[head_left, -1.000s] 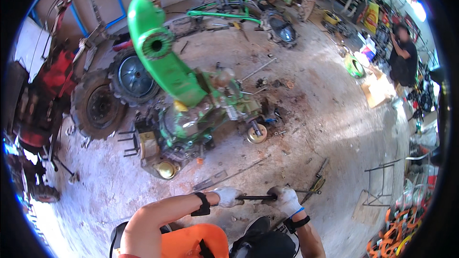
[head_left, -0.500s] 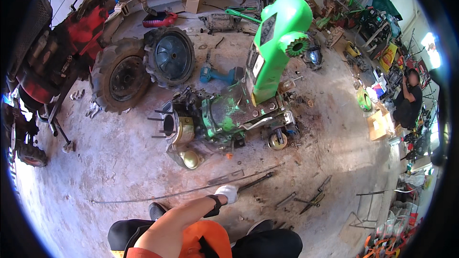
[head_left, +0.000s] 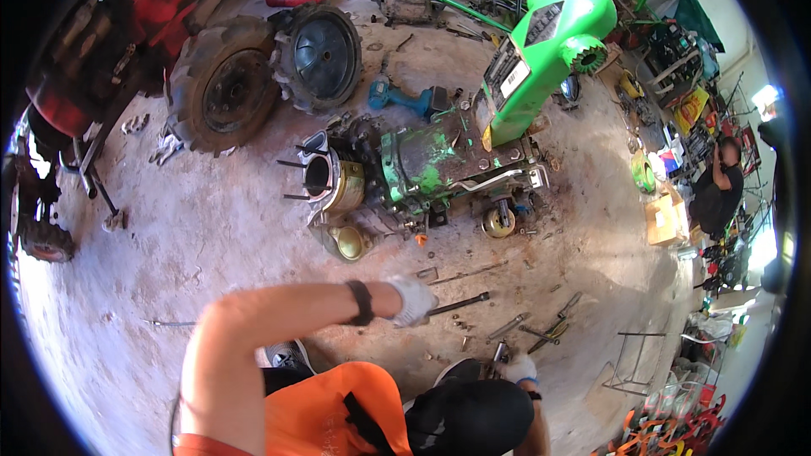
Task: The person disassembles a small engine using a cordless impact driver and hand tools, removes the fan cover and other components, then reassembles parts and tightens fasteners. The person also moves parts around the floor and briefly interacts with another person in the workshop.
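My left hand, in a white glove, is closed round one end of a long dark steel bar held low over the floor in front of me. My right hand, also gloved, is down beside my knee. Its fingers are closed at a short shiny metal piece, whose exact kind I cannot make out. Beyond the bar sits a green-painted machine body with a bright green upright housing. An open cylinder with studs is at its left end.
Loose hand tools lie right of the bar. A long thin rod crosses the floor. Two treaded wheels and a blue cordless power tool lie beyond. A cardboard box and a person are at the right.
My view has shifted, with the machine now higher in it. My left hand still grips the bar, its elbow swung out to the left. My right hand has come into view at the lower right.
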The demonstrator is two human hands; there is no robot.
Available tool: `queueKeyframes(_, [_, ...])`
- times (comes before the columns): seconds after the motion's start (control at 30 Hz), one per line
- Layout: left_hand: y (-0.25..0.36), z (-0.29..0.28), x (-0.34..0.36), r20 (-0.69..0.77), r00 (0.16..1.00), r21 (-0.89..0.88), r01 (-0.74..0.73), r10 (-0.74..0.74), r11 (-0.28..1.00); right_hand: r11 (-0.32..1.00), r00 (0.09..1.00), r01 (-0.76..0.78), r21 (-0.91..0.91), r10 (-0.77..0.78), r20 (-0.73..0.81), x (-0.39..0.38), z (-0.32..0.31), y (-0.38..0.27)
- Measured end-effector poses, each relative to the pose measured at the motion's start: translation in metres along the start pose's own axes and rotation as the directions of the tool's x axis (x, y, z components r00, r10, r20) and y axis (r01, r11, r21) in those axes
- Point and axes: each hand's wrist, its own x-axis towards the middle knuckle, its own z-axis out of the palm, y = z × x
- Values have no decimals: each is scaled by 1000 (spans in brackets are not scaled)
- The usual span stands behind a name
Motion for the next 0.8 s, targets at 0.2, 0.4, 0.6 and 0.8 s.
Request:
queueKeyframes(0.2, [-20, -54, -125, -115, 988, -165, 86, -106, 983, 943, 947, 276, -184, -300, -115, 98, -173, -111])
queueKeyframes(0.4, [-85, 31, -180, -291, 810, -772, 116, -509, 625, 720, 561, 688, -91, -607, -564, 84, -295, -268])
queueKeyframes(0.6, [-178, 125, -126, -310, 439, -759, -649, -843, -59, 405, 353, 914, 33, -750, -560, 81, -310, -375])
queueKeyframes(0.8, [-293, 129, -33, -386, 484, -685, -721, -786, -107, 498, 413, 867, -5, -723, -554, 86, -296, -395])
